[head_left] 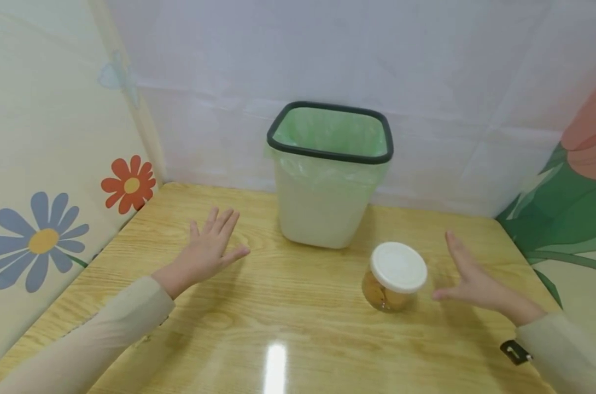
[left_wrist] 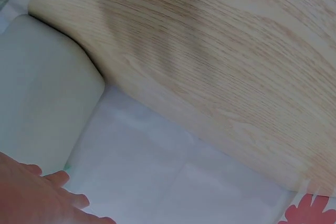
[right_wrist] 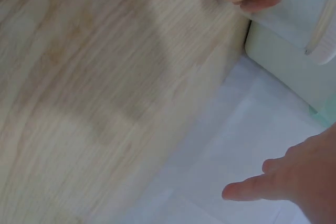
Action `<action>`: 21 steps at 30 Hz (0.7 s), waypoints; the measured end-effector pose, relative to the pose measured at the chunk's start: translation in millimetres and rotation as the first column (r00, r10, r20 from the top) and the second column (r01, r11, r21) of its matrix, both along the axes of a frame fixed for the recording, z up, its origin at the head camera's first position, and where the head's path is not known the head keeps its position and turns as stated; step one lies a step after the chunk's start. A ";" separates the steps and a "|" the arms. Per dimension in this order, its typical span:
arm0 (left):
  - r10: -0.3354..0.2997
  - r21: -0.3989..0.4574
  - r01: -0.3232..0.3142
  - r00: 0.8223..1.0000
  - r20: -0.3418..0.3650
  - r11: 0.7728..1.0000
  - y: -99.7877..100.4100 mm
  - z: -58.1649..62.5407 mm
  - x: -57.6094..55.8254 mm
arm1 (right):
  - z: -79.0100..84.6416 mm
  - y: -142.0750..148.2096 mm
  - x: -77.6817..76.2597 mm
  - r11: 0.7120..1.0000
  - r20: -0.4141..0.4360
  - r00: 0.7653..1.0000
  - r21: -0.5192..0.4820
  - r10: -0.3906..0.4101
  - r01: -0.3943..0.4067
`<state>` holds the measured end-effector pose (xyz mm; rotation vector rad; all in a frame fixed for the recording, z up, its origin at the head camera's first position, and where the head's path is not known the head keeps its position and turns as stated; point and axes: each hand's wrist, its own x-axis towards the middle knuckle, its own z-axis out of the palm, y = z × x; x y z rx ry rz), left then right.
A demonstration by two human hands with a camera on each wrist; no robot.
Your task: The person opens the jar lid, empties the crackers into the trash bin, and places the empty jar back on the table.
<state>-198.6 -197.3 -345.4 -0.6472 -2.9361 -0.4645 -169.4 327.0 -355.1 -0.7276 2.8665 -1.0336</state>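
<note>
The right hand [head_left: 480, 287] has its grip wide, thumb and forefinger spread well apart just beside a clear, round jar [head_left: 384, 295]. The jar stands upright on the table, between the right hand and the bin, nearer the person than the bin is. Its smooth walls show round, flat, orange-brown pieces inside; a matte white disc of a lid [head_left: 399, 266] caps it.

The left hand [head_left: 206, 251] also has a wide grip, straight fingers together and thumb out, above the table near the bin. Both arms wear pale beige sleeves [head_left: 91, 339].

The wastebasket [head_left: 322, 208] is smooth, cream and tapered, with rounded corners; a black rim [head_left: 327, 155] clamps a thin, crinkled green liner [head_left: 334, 128]. The table [head_left: 229, 339] has glossy yellow wood grain. Behind hangs a creased white sheet [head_left: 219, 54], with flower-printed panels at both sides.
</note>
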 end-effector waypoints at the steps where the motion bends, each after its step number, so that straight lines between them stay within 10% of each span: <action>1: -0.003 -0.006 0.003 1.000 0.000 1.000 0.6 -0.9 0.1 | -1.1 -1.1 0.5 1.000 0.013 1.000 -0.014 -0.006 0.006; 21: -0.050 -0.039 0.050 0.999 -0.010 0.998 14.2 -15.3 1.3 | -20.7 -19.1 1.9 0.988 0.069 0.998 -0.156 0.000 0.010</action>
